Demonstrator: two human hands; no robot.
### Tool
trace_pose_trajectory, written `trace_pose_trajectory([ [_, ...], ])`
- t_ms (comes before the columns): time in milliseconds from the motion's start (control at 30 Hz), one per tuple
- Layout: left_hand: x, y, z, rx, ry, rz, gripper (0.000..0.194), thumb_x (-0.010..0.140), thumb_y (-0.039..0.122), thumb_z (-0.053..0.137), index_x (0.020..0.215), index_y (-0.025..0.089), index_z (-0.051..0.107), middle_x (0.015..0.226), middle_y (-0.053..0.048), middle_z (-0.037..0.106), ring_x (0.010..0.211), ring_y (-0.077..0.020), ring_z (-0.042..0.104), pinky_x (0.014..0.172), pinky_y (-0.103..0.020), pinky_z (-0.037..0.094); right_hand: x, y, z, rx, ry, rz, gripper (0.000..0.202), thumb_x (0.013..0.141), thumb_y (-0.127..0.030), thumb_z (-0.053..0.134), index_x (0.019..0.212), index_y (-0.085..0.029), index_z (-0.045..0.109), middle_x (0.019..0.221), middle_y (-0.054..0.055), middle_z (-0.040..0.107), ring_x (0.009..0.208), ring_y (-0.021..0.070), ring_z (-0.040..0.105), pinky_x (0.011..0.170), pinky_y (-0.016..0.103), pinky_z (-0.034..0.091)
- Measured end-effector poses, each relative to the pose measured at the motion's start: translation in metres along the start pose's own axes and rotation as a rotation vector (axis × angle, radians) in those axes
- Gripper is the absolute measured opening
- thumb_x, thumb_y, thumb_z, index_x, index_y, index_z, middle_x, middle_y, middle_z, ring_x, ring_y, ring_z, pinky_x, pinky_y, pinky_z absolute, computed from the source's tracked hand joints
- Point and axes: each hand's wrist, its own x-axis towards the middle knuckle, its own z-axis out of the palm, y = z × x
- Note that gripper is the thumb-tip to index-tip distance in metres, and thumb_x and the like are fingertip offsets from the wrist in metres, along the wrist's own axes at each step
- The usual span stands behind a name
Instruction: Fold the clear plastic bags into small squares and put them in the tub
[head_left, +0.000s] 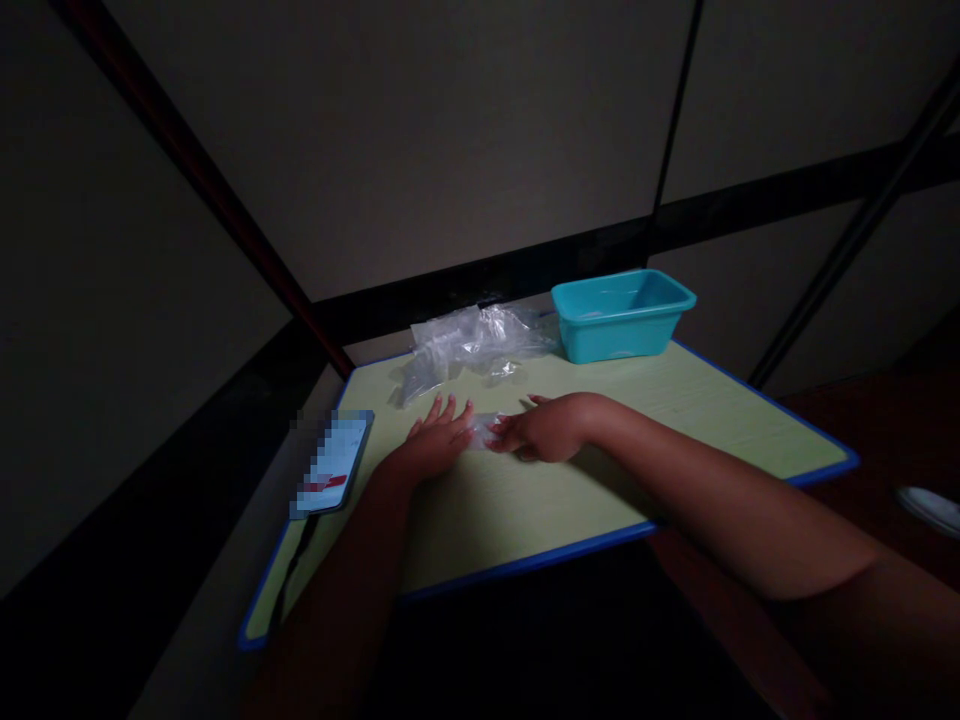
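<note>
A small piece of clear plastic, apparently a little bag [482,432], lies on the table between my two hands. My left hand [441,437] rests flat with its fingers spread, the fingertips at the left edge of the plastic. From the right, my right hand [551,428] reaches in with bent fingers closed on the right part of the plastic; its fingertips are partly hard to make out in the dim light. Just beyond my hands is a heap of crumpled clear plastic bags [480,340].
A turquoise plastic basket [619,335] stands at the table's back right. Toward the left edge lies a phone [334,465] with a lit screen, a dark strap below it. The pale yellow table [480,540] has a blue rim and meets a wall panel [480,150] behind.
</note>
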Motion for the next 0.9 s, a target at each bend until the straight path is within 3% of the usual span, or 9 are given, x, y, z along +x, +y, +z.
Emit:
trace_pose_trajectory([
  [133,0.001,-0.001,0.001,0.008,0.007,-0.007,0.062,0.091,0.05,0.028,0.145,0.023,0.016,0.151,-0.011,0.004,0.137,-0.0322,-0.004,0.105,-0.054,0.014,-0.002,0.003,-0.008,0.078,-0.154,-0.068,0.049,0.073,-0.011,0.062,0.117,-0.033,0.06,0.134,0.004,0.05,0.122,0.0271,0.046,0.102,0.048,0.028],
  [367,0.001,-0.003,0.002,0.012,0.015,0.0,0.067,0.089,0.055,0.029,0.146,0.022,0.016,0.151,-0.013,0.005,0.137,-0.0321,-0.005,0.105,-0.054,0.014,-0.003,0.0,-0.021,0.127,-0.18,-0.095,0.035,0.077,-0.015,0.062,0.111,-0.023,0.064,0.129,0.006,0.055,0.121,0.0223,0.046,0.098,0.036,0.035],
  [600,0.001,0.0,0.001,0.011,0.003,0.004,0.069,0.087,0.057,0.031,0.145,0.022,0.019,0.151,-0.013,0.005,0.137,-0.0328,-0.006,0.105,-0.055,0.014,0.005,-0.011,-0.008,0.066,-0.183,-0.035,0.052,0.084,-0.026,0.056,0.133,-0.016,0.044,0.146,0.015,0.029,0.136,0.0278,0.019,0.108,0.05,0.018],
  [900,-0.001,0.002,-0.003,0.065,-0.049,0.0,0.078,0.085,0.064,0.028,0.146,0.02,0.009,0.151,-0.015,0.001,0.136,-0.0337,-0.01,0.106,-0.053,0.012,0.004,-0.011,-0.008,0.042,-0.301,-0.053,0.077,0.078,-0.04,0.061,0.142,-0.011,0.027,0.149,0.019,0.012,0.137,0.0329,0.007,0.107,0.058,0.011],
])
